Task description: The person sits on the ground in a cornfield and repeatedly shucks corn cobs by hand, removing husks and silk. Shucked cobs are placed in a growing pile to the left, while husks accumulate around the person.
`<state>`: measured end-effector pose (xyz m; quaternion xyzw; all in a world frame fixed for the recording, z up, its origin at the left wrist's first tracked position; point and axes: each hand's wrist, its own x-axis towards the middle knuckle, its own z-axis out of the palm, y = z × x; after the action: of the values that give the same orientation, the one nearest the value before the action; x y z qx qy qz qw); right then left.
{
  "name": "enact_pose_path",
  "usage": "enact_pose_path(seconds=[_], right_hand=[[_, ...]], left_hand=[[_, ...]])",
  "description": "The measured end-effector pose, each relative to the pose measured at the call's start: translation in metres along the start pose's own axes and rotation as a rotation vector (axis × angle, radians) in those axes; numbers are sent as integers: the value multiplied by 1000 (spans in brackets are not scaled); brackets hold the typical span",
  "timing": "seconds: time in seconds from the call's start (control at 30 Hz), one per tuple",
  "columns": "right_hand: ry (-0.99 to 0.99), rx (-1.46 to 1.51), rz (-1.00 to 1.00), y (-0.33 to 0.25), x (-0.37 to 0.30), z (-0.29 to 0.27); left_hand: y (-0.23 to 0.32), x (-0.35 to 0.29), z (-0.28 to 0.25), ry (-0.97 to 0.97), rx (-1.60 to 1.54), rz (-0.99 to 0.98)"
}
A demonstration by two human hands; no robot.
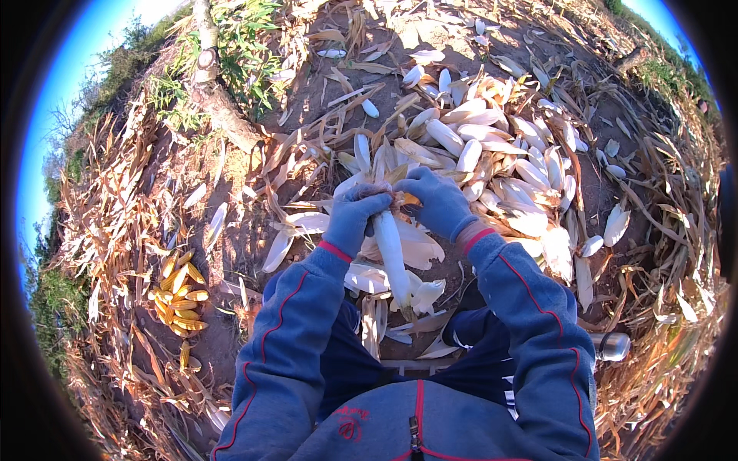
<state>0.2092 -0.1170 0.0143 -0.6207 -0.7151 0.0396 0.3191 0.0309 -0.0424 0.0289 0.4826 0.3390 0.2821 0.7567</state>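
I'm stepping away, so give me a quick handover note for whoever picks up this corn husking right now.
Left hand: gloved, closed around the top of a corn ear in husk.
Right hand: gloved, gripping the same ear's tip, where a bit of yellow shows.
The ear hangs down between the knees, pale husk mostly still on.
Done: a small pile of bare yellow cobs lies on the ground to the left; loose husks are scattered around the feet.
Left: a large heap of unhusked ears sits just ahead and to the right.
A metal flask lies by the right elbow.
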Motion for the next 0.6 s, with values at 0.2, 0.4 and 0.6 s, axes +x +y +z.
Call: enact_pose_path(seconds=[0.2, 0.4, 0.6], right_hand=[[-226, -9, 45, -7, -5, -38], [52, -66, 439, -14, -4, -66], [-462, 374, 523, -19, -20, -25]], left_hand=[[-17, -5, 13, -17, 14, -67], [-34, 9, 11, 121, -126, -80], [-48, 25, 26, 209, -427, -36]])
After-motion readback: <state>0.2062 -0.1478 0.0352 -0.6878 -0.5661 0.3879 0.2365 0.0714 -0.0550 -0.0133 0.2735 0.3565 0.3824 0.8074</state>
